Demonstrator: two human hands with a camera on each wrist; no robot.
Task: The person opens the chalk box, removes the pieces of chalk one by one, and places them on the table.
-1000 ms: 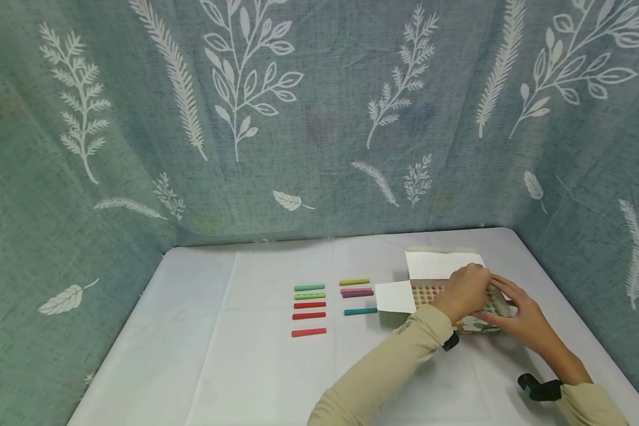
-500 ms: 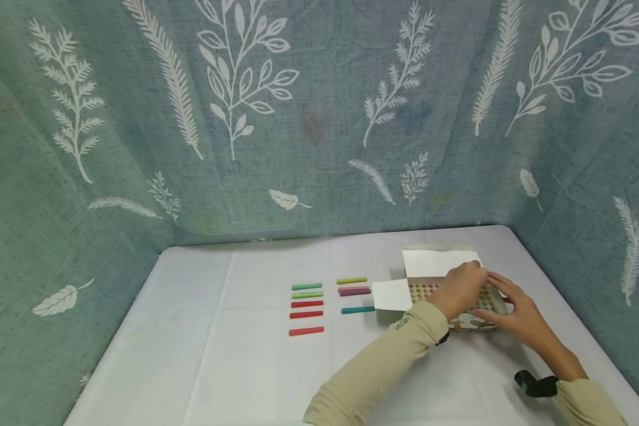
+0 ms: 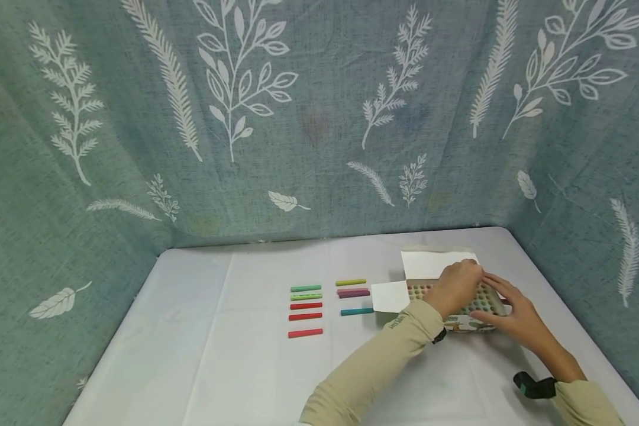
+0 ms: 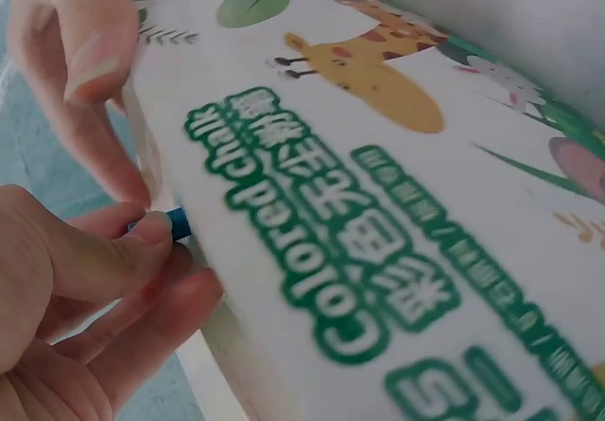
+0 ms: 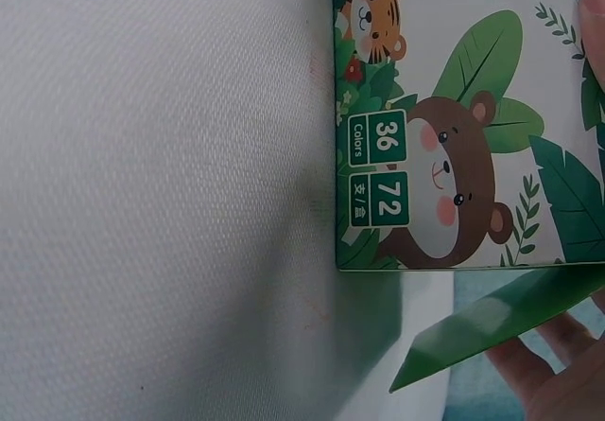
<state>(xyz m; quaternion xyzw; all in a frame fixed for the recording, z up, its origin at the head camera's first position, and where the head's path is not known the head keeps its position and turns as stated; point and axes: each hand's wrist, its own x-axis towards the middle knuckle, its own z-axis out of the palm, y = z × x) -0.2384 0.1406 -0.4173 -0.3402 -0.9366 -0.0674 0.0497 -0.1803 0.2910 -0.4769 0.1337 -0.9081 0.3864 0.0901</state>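
An open box of colored chalk (image 3: pixel 460 323) lies at the right of the table, its top showing rows of pale chalk ends (image 3: pixel 419 291). My left hand (image 3: pixel 454 288) reaches over it from the left. In the left wrist view, the thumb and fingers pinch a blue chalk stick (image 4: pixel 178 224) at the box's upper edge; the stick's far end is hidden. My right hand (image 3: pixel 516 313) holds the box's right end, with the thumb at the front edge and the fingers toward the back. In the right wrist view, a green side flap (image 5: pixel 510 322) partly covers its fingers.
Left of the box lie two columns of chalk sticks: green and red ones (image 3: pixel 305 306) in one, yellow, pink-purple and teal ones (image 3: pixel 357 311) in the other. White flaps (image 3: pixel 390 296) stick out from the box's left and back. A leaf-patterned curtain (image 3: pixel 319 118) surrounds the table.
The head view has shifted slightly. Both hands stay at the box, the left one moving only a little leftward. The loose chalk sticks lie as before.
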